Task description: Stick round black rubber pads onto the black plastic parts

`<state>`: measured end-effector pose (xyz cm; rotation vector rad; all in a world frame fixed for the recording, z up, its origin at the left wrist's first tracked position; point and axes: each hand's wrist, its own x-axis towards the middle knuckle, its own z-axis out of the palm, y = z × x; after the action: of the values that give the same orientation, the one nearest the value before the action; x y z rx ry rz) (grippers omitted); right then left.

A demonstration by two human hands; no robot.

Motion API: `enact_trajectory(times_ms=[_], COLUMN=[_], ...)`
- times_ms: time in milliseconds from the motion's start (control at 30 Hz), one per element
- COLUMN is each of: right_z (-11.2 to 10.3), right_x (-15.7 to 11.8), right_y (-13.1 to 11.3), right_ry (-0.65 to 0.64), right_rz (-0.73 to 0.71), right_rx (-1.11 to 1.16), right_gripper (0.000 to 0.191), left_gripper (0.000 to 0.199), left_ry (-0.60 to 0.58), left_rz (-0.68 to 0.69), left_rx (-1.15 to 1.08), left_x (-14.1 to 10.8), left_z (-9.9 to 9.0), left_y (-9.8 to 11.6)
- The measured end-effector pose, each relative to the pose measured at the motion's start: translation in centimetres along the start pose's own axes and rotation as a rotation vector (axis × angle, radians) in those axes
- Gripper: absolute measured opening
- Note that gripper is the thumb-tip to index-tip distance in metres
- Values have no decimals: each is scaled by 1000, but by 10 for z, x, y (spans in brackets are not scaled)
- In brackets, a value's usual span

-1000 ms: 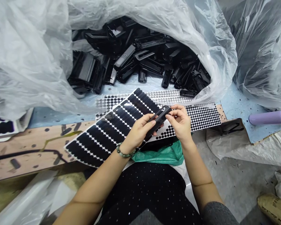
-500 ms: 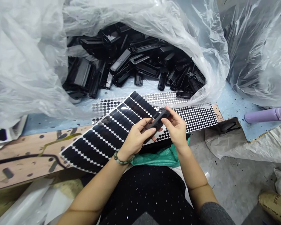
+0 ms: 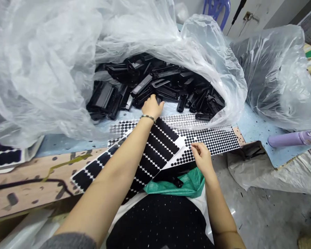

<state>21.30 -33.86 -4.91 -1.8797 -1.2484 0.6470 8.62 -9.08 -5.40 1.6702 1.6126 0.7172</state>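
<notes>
At the far left a sheet of black oval stickers [image 3: 5, 156] sticks out from under a billow of clear polythene [image 3: 41, 69], beside a stained wooden board [image 3: 41, 169]. Next comes a larger sheet of black oval stickers [image 3: 155, 148], its long axis running toward about 2 o'clock, partly covered by the left forearm. The left hand [image 3: 152, 107], with a beaded bracelet [image 3: 147, 118] at the wrist, reaches to 12 o'clock of that sheet, fingers curled down at the front edge of a heap of glossy black moulded plastic parts [image 3: 155, 83]. Whether it grasps one is hidden. These parts are long, narrow and slotted, lying jumbled with their long axes pointing every way, inside the opened bag. The right hand [image 3: 202, 159] sits at about 4 o'clock from the left hand, its bunched fingertips [image 3: 193, 147] on a strip-like sheet of small black dots [image 3: 212, 140]; I cannot tell if they pinch anything. Below it lies a green plastic bag [image 3: 176, 186], and at the far right a lilac bottle [image 3: 292, 139] lies on its side.
</notes>
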Motion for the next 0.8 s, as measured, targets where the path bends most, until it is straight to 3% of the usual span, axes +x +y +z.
enact_trajectory(times_ms=[167, 400, 533, 600, 700, 800], right_z=[10, 30, 26, 24, 24, 27], right_x=[14, 35, 39, 39, 36, 32], right_y=[14, 4, 2, -1, -12, -31], right_ry=[-9, -82, -91, -74, -34, -61], right_rz=[45, 93, 101, 119, 198, 212], right_rx=[-231, -344, -260, -190, 205, 614], right_gripper=[11, 10, 16, 13, 6, 14], left_gripper=[35, 25, 23, 23, 25, 34], left_ry=[-26, -97, -200, -331, -462, -512], left_rz=[-78, -137, -161, -231, -304, -233], left_rx=[-22, -270, -546, -842, -1034, -1047], left_x=[10, 1, -41, -72, -118, -148], left_z=[-2, -41, -50, -47, -40, -33], left_y=[6, 9, 5, -1, -10, -19])
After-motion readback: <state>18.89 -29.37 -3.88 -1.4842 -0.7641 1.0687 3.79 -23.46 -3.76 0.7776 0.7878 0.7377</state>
